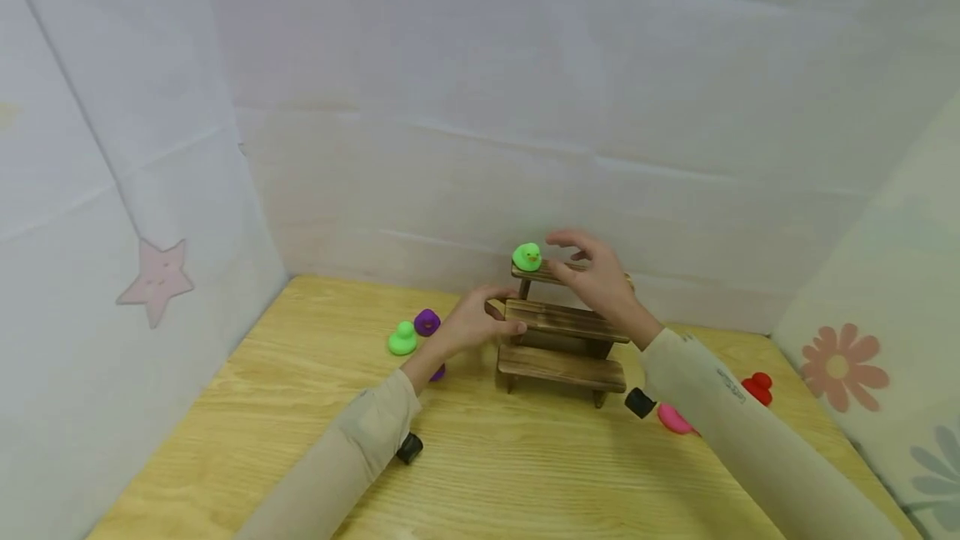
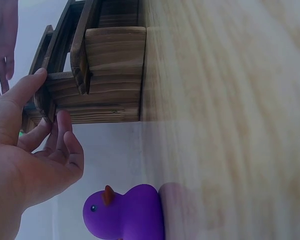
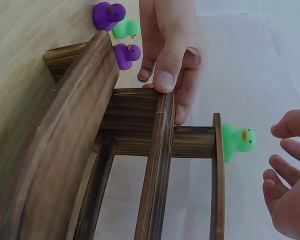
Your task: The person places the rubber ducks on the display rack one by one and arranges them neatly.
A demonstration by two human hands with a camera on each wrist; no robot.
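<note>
While the left hand (image 1: 474, 323) pinches the stand (image 1: 566, 320), the right hand (image 1: 600, 277) gapes empty, sleeve lettering (image 1: 731, 386) seemingly blurred.

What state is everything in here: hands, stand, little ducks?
Left hand's grip: pinching the middle step
Right hand's grip: open, empty, near the upper green duck
Wooden stand: upright on the table
Upper green duck: upright on the top step
Lower green duck: upright on the table
Two purple ducks: upright on the table
Red duck: on the table
Pink toy: partly hidden, pose unclear
</note>
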